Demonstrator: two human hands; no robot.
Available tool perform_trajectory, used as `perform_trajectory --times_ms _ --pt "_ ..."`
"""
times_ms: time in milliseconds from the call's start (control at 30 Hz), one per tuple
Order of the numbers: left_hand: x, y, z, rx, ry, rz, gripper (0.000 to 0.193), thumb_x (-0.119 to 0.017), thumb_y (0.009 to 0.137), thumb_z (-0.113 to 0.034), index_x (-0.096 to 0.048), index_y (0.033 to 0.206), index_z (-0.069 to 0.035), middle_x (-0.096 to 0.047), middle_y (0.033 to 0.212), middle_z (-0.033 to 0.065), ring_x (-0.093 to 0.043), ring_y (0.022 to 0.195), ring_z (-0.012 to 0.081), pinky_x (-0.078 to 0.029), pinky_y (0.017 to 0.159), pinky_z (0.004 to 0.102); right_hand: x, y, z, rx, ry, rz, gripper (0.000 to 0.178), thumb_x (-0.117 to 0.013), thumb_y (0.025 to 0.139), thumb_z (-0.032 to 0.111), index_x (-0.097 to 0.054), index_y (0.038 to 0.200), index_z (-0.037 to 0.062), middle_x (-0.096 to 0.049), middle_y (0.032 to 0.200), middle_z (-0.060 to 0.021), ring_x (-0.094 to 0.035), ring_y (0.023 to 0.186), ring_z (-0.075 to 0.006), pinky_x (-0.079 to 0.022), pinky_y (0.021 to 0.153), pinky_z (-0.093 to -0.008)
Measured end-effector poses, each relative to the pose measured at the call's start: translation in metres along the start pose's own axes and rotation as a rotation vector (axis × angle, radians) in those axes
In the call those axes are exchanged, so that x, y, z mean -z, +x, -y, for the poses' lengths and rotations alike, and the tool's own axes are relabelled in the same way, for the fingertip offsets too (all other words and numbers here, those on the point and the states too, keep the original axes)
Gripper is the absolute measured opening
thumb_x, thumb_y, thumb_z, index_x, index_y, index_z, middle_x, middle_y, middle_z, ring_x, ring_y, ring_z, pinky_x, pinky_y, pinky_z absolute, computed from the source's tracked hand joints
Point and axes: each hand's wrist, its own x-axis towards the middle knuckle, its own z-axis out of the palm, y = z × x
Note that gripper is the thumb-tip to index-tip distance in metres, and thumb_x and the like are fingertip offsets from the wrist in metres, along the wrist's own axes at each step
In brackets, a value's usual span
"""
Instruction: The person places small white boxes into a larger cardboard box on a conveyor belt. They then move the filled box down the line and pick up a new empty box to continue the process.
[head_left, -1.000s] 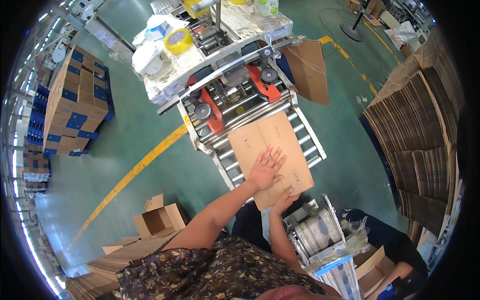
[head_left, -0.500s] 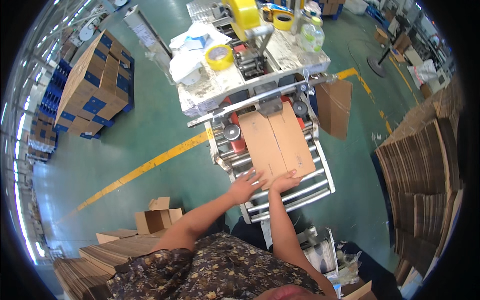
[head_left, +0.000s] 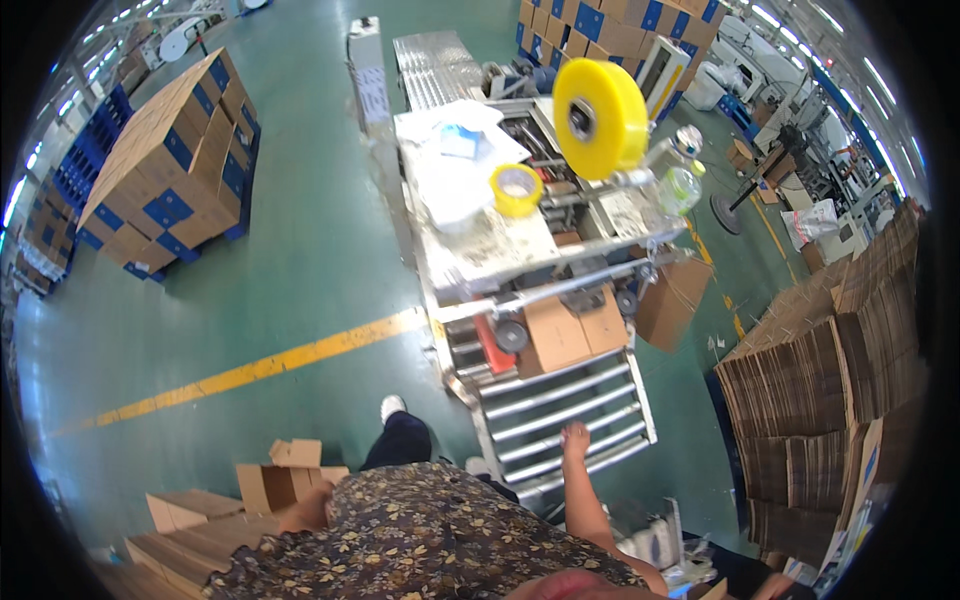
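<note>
A cardboard carton (head_left: 562, 335) sits at the far end of the roller conveyor (head_left: 640, 395), partly under the crossbar of the taping machine (head_left: 470, 262). Its near end shows, and neither hand touches it. Over the near rollers is my right hand (head_left: 575, 438), with its fingers curled in and nothing visible in them. My left hand (head_left: 322, 500) is low at my left side, beside an open cardboard box (head_left: 268, 487) and stacked flat cartons (head_left: 185, 550). Its fingers are hidden or too blurred to make out.
On the machine top are a large yellow tape roll (head_left: 615, 118), a smaller tape roll (head_left: 517, 190), white cloth or plastic (head_left: 455, 185) and a clear bottle (head_left: 680, 190). Tall stacks of flat cardboard (head_left: 800, 400) stand to the right. A pallet of boxes (head_left: 180, 170) is at left.
The carton has moved away from me, under the machine's crossbar. Both hands have let go of it; the left has dropped back to my left side, the right is lower over the rollers.
</note>
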Motion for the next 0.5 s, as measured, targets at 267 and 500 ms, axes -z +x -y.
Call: perform_trajectory --times_ms 267,500 --pt "0.210 0.136 -0.120 -0.313 -0.220 -0.499 0.037 -0.052 0.096 -0.038 -0.071 0.100 -0.006 -0.070 0.101 0.0201 -0.066 0.090 0.0390 -0.052 0.078 0.0479 -0.245 -0.147 0.206 0.613 -0.436 -0.188 0.042 -0.058 0.097 0.012 -0.047 0.134 -0.0044 -0.055 0.123 -0.0201 -0.056 0.113 -0.0299 -0.044 0.098 -0.0371" --pt "0.479 0.092 -0.404 -1.240 -0.384 -0.378 0.065 -0.074 0.086 -0.021 -0.046 0.144 -0.011 -0.061 0.133 0.0141 -0.062 0.114 0.0270 -0.050 0.093 0.0367 -0.418 -0.113 0.437 1.005 -0.800 -0.298 0.081 -0.081 0.076 0.034 -0.043 0.141 0.0045 -0.036 0.148 -0.0213 -0.035 0.135 -0.0416 -0.030 0.111 -0.0512"
